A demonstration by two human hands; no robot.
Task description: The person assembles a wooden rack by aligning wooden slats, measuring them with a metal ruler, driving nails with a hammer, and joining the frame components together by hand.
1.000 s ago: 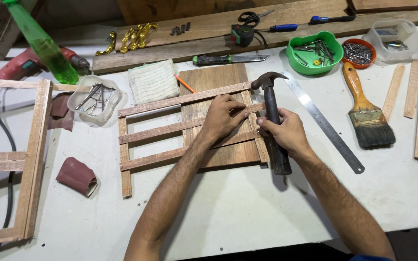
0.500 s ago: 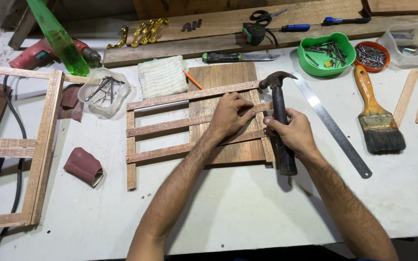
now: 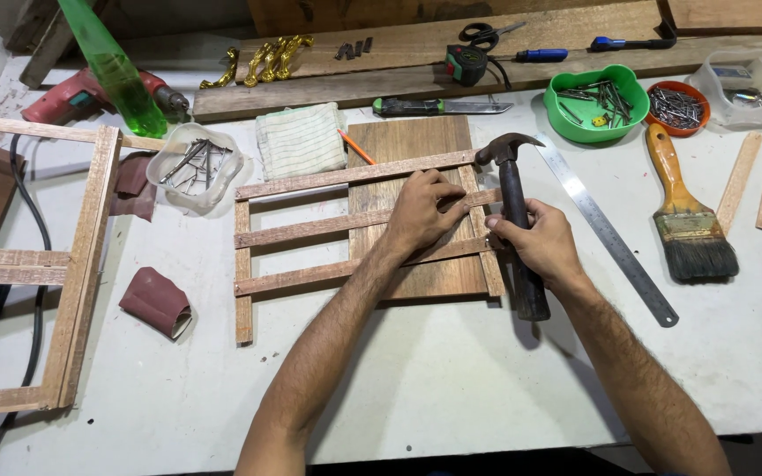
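Note:
A small wooden slat frame (image 3: pixel 310 229) lies on the white workbench, partly over a dark wooden board (image 3: pixel 412 145). My left hand (image 3: pixel 423 211) presses on the frame's middle slat near its right upright, fingertips pinched together there. My right hand (image 3: pixel 540 247) grips the dark handle of a claw hammer (image 3: pixel 511 189), whose head sits just above the frame's top right corner. Whether a nail is between the left fingers cannot be told.
A steel ruler (image 3: pixel 610 234) and paintbrush (image 3: pixel 685 220) lie right of the hammer. A green bowl (image 3: pixel 597 101), an orange nail dish (image 3: pixel 676 106), a clear nail tub (image 3: pixel 194 163), a folded cloth (image 3: pixel 300 139), sandpaper roll (image 3: pixel 156 301), a larger wooden frame (image 3: pixel 81 264), red drill (image 3: pixel 72 101) surround.
The view has shifted slightly. Both hands stay on the frame's right side, the hammer still held upright beside the left fingers with little visible movement.

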